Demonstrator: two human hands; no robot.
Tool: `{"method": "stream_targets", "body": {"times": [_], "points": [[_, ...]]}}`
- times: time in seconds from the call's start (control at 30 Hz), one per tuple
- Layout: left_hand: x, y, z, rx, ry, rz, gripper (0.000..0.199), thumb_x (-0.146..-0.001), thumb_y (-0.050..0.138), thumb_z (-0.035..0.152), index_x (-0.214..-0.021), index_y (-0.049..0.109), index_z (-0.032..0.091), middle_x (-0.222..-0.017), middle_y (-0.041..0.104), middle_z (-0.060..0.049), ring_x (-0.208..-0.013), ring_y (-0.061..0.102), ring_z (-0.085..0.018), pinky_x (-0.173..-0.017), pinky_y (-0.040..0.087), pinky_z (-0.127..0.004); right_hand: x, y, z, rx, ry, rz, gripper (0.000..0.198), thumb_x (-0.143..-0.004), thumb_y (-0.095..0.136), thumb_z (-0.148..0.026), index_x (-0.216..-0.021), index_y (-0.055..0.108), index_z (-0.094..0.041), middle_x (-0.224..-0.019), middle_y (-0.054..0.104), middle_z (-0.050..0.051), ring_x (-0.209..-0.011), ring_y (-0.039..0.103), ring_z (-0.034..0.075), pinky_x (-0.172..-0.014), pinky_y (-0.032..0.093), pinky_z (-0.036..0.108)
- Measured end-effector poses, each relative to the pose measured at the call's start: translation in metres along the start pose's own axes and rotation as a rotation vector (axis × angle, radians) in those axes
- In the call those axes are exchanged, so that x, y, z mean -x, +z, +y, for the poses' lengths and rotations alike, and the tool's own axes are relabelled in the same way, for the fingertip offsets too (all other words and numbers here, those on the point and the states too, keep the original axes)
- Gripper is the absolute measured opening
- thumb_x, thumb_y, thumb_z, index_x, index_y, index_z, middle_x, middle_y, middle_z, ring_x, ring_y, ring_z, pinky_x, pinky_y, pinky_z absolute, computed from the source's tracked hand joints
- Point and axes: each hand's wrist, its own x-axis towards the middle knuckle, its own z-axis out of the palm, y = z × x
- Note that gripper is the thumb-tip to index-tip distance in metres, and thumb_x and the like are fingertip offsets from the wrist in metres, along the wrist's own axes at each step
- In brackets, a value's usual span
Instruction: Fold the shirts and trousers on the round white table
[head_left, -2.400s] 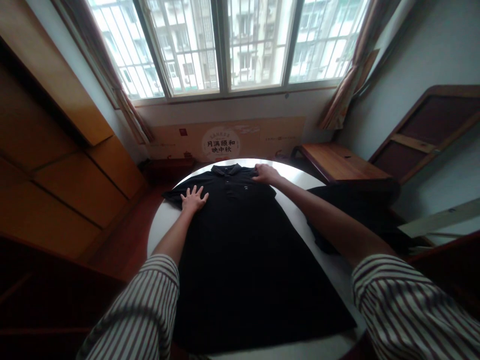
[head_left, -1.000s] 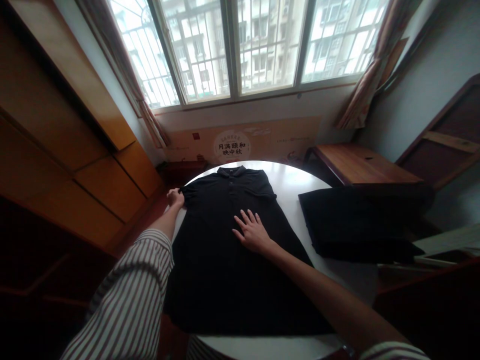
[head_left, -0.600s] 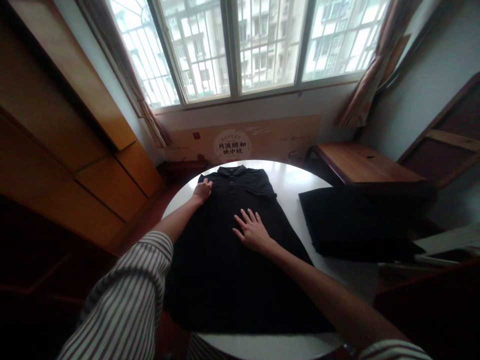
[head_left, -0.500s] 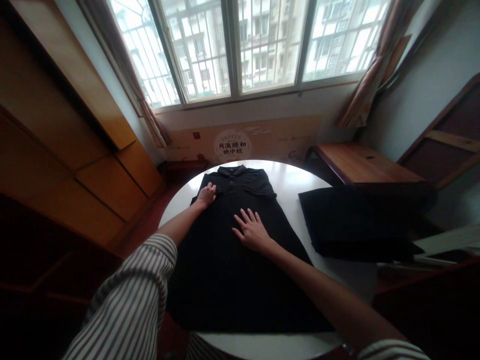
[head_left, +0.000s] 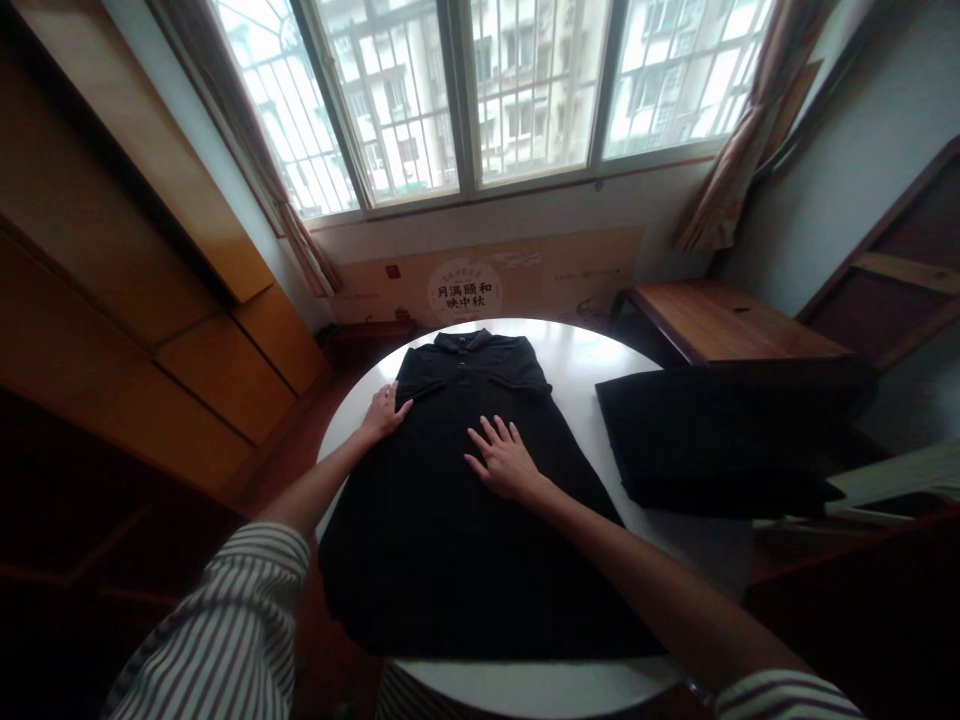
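A black polo shirt [head_left: 480,560] lies spread on a round white table [head_left: 592,350], its collar at the far side and its sleeves folded in over the front. My left hand [head_left: 385,412] rests at the shirt's left edge, just below the left sleeve, with the thumb apart from the fingers. On the middle of the shirt my right hand [head_left: 504,460] lies flat, fingers spread. Neither hand grips the cloth visibly.
Dark folded cloth [head_left: 690,440] lies at the table's right side. Beyond it stands a wooden side table [head_left: 735,320]. Wooden cabinets [head_left: 202,370] line the left, and a barred window [head_left: 525,90] is ahead.
My left hand has moved left and toward me, from the left sleeve to the shirt's edge, and its fingers have opened. The shirt's lower left edge has spread outward. My right hand has stayed put.
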Motion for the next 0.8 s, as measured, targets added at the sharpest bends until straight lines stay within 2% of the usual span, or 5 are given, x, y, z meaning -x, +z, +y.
{"method": "stream_targets", "body": {"times": [0.17, 0.3, 0.43, 0.6, 0.8], "points": [[0.021, -0.013, -0.011, 0.3, -0.169, 0.068, 0.055, -0.08, 0.067, 0.029, -0.13, 0.055, 0.01, -0.135, 0.057, -0.02, -0.129, 0.052, -0.03, -0.111, 0.038, -0.04, 0.0, -0.001, 0.0, 0.004, 0.0, -0.002, 0.069, -0.099, 0.027, -0.061, -0.153, 0.038, -0.02, -0.161, 0.027, 0.016, -0.149, 0.017, 0.037, -0.119, 0.011, 0.053], [0.017, -0.027, -0.029, 0.443, -0.272, -0.037, 0.045, -0.069, 0.074, 0.025, -0.111, 0.068, 0.01, -0.103, 0.073, -0.012, -0.096, 0.07, -0.027, -0.086, 0.054, -0.034, 0.0, -0.002, -0.001, 0.008, 0.009, -0.006, 0.069, -0.099, 0.028, -0.061, -0.153, 0.039, -0.02, -0.161, 0.026, 0.016, -0.149, 0.016, 0.037, -0.119, 0.012, 0.053], [0.009, -0.032, -0.04, 0.49, -0.349, -0.074, 0.033, -0.072, 0.07, 0.028, -0.1, 0.073, 0.011, -0.085, 0.076, -0.007, -0.077, 0.072, -0.022, -0.069, 0.056, -0.028, 0.0, -0.002, -0.001, 0.014, 0.016, -0.009, 0.068, -0.099, 0.029, -0.061, -0.153, 0.039, -0.02, -0.161, 0.027, 0.014, -0.149, 0.016, 0.036, -0.119, 0.012, 0.053], [0.013, -0.03, -0.051, 0.34, -0.467, 0.018, 0.032, -0.075, 0.067, 0.026, -0.101, 0.074, 0.009, -0.086, 0.076, -0.013, -0.085, 0.072, -0.025, -0.073, 0.053, -0.029, 0.001, -0.005, -0.003, 0.018, 0.02, -0.014, 0.068, -0.099, 0.029, -0.06, -0.153, 0.039, -0.02, -0.162, 0.026, 0.014, -0.149, 0.017, 0.036, -0.119, 0.012, 0.052], [0.019, -0.035, -0.055, 0.19, -0.456, 0.028, 0.022, -0.077, 0.067, 0.031, -0.088, 0.077, 0.015, -0.097, 0.076, -0.014, -0.098, 0.07, -0.03, -0.081, 0.05, -0.03, 0.002, -0.01, -0.007, 0.039, 0.031, -0.033, 0.067, -0.099, 0.031, -0.058, -0.153, 0.038, -0.019, -0.162, 0.024, 0.015, -0.15, 0.016, 0.036, -0.119, 0.013, 0.054]]}}
